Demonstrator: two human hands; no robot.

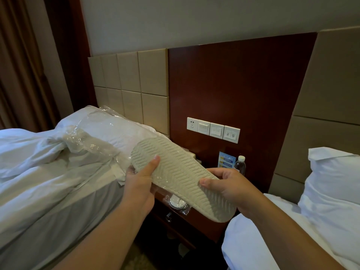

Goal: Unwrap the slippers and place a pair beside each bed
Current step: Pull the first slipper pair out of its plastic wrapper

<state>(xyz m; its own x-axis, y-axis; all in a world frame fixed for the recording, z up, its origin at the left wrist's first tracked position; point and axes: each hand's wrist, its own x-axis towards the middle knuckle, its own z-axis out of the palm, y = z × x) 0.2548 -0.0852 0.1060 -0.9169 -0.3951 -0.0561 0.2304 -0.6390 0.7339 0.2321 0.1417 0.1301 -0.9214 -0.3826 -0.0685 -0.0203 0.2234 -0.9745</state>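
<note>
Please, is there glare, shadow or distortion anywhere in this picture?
Head view: dim light; glare spots on the plastic wrap on the left bed; ridges on the slipper look sharp; deep shadow under the nightstand; the wide lens slants the headboard at right.

The slipper (181, 176) was pale beige and was held sole up, its zigzag tread facing the camera. It slanted from upper left down to lower right. The left hand (140, 178) gripped its upper end with the thumb laid on the tread, and the right hand (229, 186) pinched the edge nearer the lower end. A little clear film clung under the upper end (how much, hard to tell). Crumpled clear wrapping (91, 141) with something beige inside lay on the left bed (48, 191), on rumpled white sheets.
</note>
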